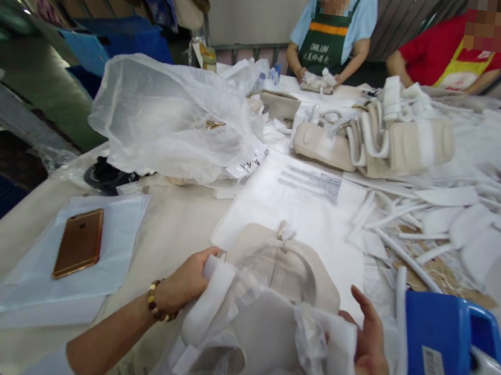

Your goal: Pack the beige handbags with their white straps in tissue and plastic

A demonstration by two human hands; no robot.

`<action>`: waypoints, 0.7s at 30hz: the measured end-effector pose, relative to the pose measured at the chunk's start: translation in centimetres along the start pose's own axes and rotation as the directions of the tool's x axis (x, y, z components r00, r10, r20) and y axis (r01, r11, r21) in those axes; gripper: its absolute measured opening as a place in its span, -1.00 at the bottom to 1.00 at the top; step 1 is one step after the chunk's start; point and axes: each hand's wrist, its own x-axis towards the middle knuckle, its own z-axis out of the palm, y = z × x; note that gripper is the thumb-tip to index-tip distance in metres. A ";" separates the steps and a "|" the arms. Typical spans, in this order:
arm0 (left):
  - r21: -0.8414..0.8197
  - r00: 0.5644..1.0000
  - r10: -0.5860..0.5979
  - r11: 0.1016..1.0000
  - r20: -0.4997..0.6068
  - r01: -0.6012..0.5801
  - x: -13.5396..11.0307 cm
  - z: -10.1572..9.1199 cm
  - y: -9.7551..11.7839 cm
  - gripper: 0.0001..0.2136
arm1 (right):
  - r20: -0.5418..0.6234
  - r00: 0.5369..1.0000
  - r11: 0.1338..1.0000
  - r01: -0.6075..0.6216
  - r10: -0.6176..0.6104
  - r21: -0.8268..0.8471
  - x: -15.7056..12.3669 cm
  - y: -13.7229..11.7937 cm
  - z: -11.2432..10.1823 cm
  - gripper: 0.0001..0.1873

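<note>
A beige bag (264, 256) lies in front of me, with clear plastic and white foam wrapping (211, 304) over its straps and near side. My left hand (194, 275), with a beaded bracelet at the wrist, is closed on the bag's left edge beside the foam-wrapped strap. On the other side, my right hand (371, 342) touches the right foam wrapping, its thumb and a finger stretched apart; its other fingers are partly hidden behind the bag. Under the bag's far end lies a white sheet (248, 208) with printed text.
Left on the table, a phone (79, 242) rests on pale sheets (116, 274). A large translucent plastic bag (163, 116) stands beyond. Wrapped beige bags (370, 141), white foam pieces (443, 217) and a blue plastic container (435, 356) occupy the right. Two people sit across the table.
</note>
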 end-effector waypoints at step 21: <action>0.242 0.891 0.423 0.859 0.162 -0.452 -14.6 -0.5 2.0 -0.49 | 0.055 0.978 0.978 0.198 -0.201 0.061 -12.2 -6.0 -1.8 -0.23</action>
